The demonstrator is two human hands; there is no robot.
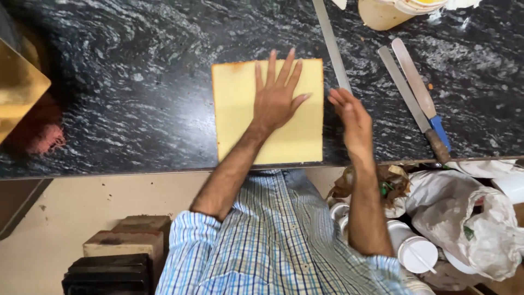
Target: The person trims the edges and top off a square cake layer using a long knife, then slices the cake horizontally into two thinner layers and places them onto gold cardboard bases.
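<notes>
The left hand (277, 95) lies flat, fingers spread, pressing on the square yellow sponge slab (267, 112) near the front edge of the dark worktop (136, 93). The right hand (349, 117) is closed on the near end of a long knife (332, 43) beside the slab's right edge. This looks like levelling or slicing; the blade would need a steady, flat pass.

My one camera sits on my head and looks almost straight down, from close above, over my checked shirt (273, 240) at the near edge of the black stone counter (136, 93); the floor below shows at the bottom.
</notes>
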